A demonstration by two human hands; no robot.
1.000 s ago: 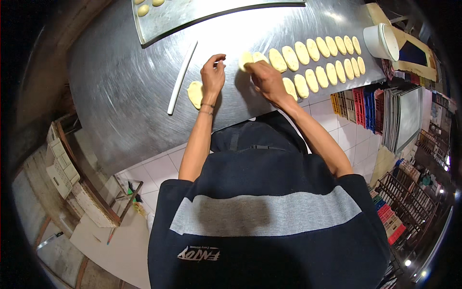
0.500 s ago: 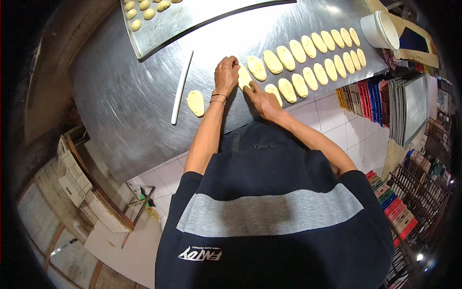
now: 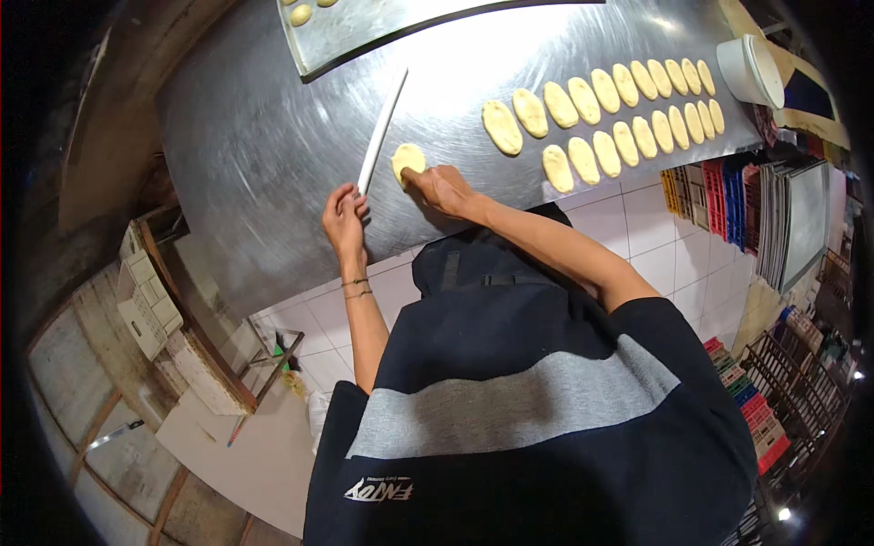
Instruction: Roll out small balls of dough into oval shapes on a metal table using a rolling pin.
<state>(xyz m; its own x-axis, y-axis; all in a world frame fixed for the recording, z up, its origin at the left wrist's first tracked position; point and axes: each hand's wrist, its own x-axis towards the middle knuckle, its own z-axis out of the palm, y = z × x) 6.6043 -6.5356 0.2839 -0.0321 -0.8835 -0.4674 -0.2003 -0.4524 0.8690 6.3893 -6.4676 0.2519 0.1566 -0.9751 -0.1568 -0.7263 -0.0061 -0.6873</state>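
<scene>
A flattened oval of pale yellow dough [image 3: 409, 158] lies on the metal table, to the right of a white rolling pin [image 3: 382, 132]. My right hand [image 3: 443, 192] is closed at the near end of this dough piece, its fingertips gripping the edge. Beside the lower end of the rolling pin is my left hand [image 3: 345, 221], fingers parted and loosely bent, with nothing seen in it. Further right, flat dough ovals stand in two slanting rows, a far row [image 3: 559, 105] and a near row [image 3: 583, 160].
A metal tray [image 3: 364, 41] with small dough balls [image 3: 300, 15] sits at the far left of the steel table [image 3: 237, 173]. A white bucket [image 3: 750, 71] stands at the far right corner. Beyond the right edge are coloured crates [image 3: 715, 191] and stacked trays [image 3: 801, 223].
Both hands have moved left, away from the dough piece now ending the far row. My right hand has reached the lone dough oval; my left hand has come to the rolling pin's near end.
</scene>
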